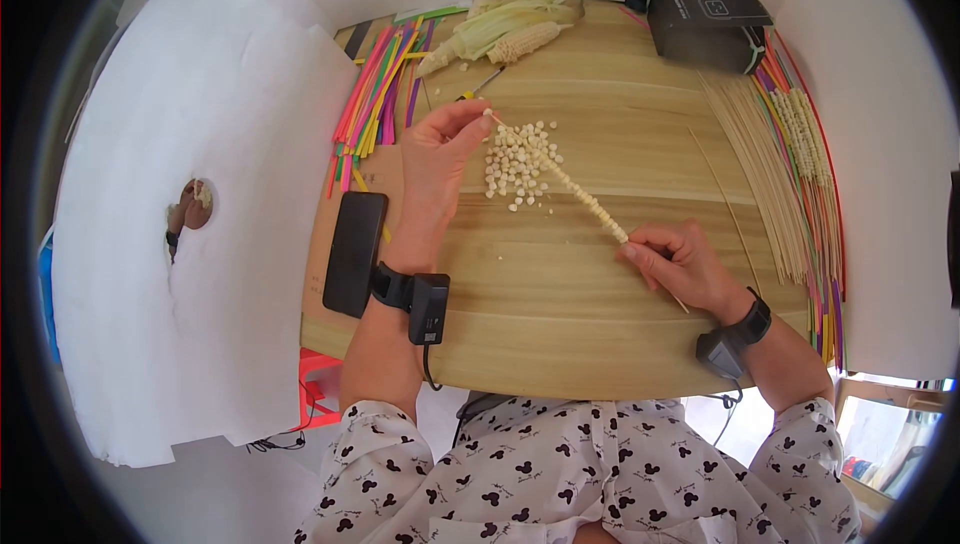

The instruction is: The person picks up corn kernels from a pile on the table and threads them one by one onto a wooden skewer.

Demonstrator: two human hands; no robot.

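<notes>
Evidently we clasp the kernel-strung stick (585,199) near its lower end in our right hand (690,264) for steadiness, left hand (438,149) pinching its tip beside handy loose kernels (512,168).

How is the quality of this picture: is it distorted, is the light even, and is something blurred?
Head view: strong wide-angle distortion, with black corners and the table seeming to bow at its near edge; head view: mostly soft light, no strong glare on the phone; head view: threaded kernels fairly distinct, black box slightly hazy along its lower edge.
</notes>
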